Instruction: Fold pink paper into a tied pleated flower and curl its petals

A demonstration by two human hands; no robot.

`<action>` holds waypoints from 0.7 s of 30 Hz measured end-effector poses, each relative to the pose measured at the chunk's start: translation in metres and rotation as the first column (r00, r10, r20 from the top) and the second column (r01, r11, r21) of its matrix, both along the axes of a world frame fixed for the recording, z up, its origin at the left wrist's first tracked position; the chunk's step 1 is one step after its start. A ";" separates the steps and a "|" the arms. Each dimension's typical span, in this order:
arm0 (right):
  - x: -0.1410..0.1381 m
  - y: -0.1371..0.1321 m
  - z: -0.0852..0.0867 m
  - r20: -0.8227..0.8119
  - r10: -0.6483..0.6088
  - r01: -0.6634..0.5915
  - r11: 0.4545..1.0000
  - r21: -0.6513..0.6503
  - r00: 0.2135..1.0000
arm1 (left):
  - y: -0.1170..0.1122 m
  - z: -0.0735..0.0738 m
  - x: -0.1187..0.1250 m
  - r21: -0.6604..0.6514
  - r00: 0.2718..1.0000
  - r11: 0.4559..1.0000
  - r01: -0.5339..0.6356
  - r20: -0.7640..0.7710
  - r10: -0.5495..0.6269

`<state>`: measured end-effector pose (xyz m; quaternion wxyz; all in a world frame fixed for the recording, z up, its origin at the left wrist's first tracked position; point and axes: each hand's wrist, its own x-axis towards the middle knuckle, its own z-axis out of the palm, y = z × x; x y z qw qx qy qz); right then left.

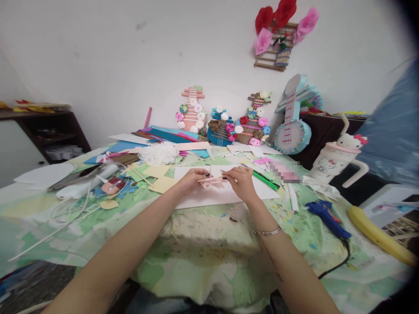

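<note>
My left hand [193, 178] and my right hand [241, 181] meet over a white sheet [262, 192] on the table. Between their pinched fingers they hold a small pink foam piece [211, 182] with a thin wooden stick across it. My right wrist wears a thin bracelet [267, 232]. A green pen-like tool [264, 179] lies just right of my right hand.
A blue glue gun [325, 214] with a black cord lies at the right, next to a yellow banana-shaped thing [376, 235] and a white cat-figure cup [334, 161]. Foam guitars [225, 126] line the wall. Paper scraps, cables and a white bottle [88, 183] crowd the left.
</note>
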<state>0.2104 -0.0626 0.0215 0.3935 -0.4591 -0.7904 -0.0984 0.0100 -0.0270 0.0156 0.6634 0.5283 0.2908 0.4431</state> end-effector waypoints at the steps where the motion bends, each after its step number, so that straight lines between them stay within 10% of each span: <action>1: 0.001 0.000 0.001 -0.003 -0.002 0.002 1.000 -0.001 1.000 | 0.000 0.000 0.000 -0.005 1.000 1.000 -0.002 0.005 0.003; 12: 0.046 0.011 0.004 -0.292 -0.158 0.159 0.987 -0.020 0.943 | 0.009 -0.004 -0.004 0.031 0.994 0.998 -0.063 0.086 0.060; 16: 0.043 0.011 0.004 -0.502 -0.050 -0.002 0.995 -0.102 0.863 | 0.006 -0.007 -0.001 0.075 1.000 0.997 0.012 0.026 -0.014; 21: 0.004 0.004 0.002 -0.395 0.182 -0.276 0.941 -0.196 0.901 | 0.004 -0.015 0.004 0.107 0.995 0.990 0.087 -0.060 -0.081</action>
